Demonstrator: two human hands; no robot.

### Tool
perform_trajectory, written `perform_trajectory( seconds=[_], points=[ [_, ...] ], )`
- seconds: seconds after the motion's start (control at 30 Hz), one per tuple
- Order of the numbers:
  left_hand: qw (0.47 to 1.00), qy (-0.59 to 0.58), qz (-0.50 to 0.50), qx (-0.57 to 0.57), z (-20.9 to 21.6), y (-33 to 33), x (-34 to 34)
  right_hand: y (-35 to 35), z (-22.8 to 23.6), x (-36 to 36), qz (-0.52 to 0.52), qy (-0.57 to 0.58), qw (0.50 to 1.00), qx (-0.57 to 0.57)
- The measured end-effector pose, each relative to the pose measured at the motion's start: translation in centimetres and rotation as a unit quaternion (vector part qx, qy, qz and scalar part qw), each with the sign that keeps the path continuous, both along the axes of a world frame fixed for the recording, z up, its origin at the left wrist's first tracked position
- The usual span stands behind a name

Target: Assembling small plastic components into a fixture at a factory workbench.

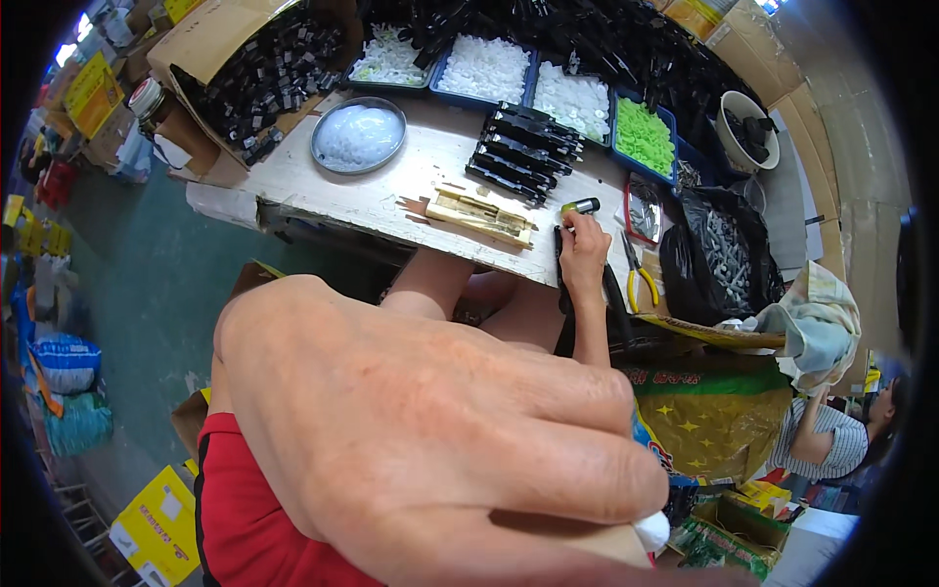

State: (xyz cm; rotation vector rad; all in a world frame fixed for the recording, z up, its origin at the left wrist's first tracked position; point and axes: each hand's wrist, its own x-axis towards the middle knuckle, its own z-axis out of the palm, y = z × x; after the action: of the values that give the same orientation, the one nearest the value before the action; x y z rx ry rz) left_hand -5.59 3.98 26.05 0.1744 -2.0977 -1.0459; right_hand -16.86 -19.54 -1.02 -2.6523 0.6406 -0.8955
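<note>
My left hand (430,421) fills the lower middle, its back toward me. Its fingers are bent and pressed together, with tips hidden; something white (651,530) shows beside them. At the bench's front edge, my right hand (584,249) has its fingers closed together. A short cylinder (582,206), yellowish with a dark end, lies against those fingertips, but I cannot tell whether it is gripped. Left of the right hand is a cream-coloured jig (479,216) with slots. Beyond it stand several long black plastic parts (523,155) in a row. Yellow-handled pliers (641,278) lie to the right.
Trays of white pieces (483,68) and green pieces (645,137) line the back, beside heaped black parts. A round metal dish (359,135) stands at left. On the right are a black bag of screws (722,249) and a cloth (817,328). Another person (822,435) is further right.
</note>
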Motion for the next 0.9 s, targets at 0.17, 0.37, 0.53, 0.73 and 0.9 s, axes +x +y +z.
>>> perform_trajectory(
  seconds=[0.17,0.37,0.53,0.73,0.9],
  points=[
    [1.0,0.012,-0.007,-0.015,-0.2,2.1,-1.4,0.0,0.3,0.0,-0.002,0.003,1.0,-0.008],
    [0.999,0.023,0.004,-0.028,0.2,2.8,-0.8,0.0,0.0,0.2,0.002,-0.003,1.0,-0.011],
    [0.999,0.032,0.01,-0.032,0.2,3.5,-1.1,-0.2,-0.1,0.2,0.001,-0.009,1.0,-0.003],
    [0.998,0.041,0.033,-0.034,0.3,3.7,-1.2,0.0,-0.9,0.9,0.012,-0.011,1.0,0.001],
    [0.998,0.049,0.021,-0.045,1.0,3.4,-0.6,0.1,-0.1,0.1,-0.009,-0.016,1.0,0.016]
  ],
)
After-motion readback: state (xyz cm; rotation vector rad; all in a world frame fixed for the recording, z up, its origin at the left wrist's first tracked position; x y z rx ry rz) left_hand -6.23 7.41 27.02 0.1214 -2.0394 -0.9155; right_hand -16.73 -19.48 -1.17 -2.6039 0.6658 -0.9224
